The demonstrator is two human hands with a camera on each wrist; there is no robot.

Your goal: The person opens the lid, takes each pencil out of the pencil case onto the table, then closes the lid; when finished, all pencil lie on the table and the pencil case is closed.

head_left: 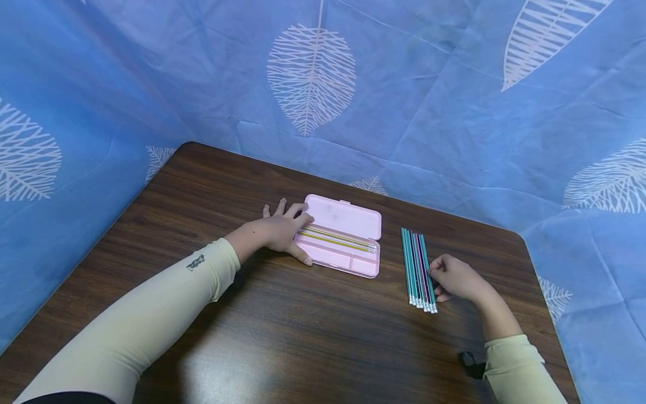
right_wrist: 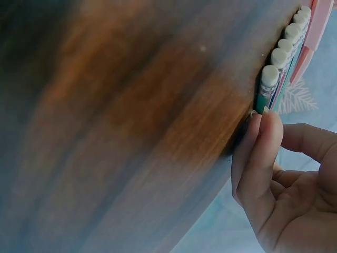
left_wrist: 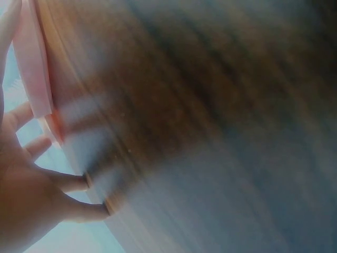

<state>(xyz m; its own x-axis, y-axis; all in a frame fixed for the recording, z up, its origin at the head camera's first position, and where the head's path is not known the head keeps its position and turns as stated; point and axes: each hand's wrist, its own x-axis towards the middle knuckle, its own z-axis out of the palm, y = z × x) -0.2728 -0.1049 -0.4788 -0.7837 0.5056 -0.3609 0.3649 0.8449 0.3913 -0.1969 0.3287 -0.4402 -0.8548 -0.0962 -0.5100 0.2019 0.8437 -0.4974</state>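
A pink pencil case (head_left: 341, 262) lies with its lid (head_left: 348, 217) folded back; a few yellow-striped pencils (head_left: 340, 240) are inside. My left hand (head_left: 277, 231) rests spread at the case's left end, the thumb by the front edge and a finger over the hinge side. To the right, several teal and dark pencils (head_left: 415, 264) lie side by side, their white erasers (right_wrist: 279, 58) towards me. At the row's right edge, my right hand (head_left: 456, 278) pinches the outermost teal pencil (right_wrist: 263, 100), which lies flat; the pencil hides part of the grip.
The dark wooden table (head_left: 303, 336) ends at a blue cloth (head_left: 414, 112) with white leaf prints, hanging behind and at both sides. A small black object (head_left: 471, 365) sits by the right sleeve.
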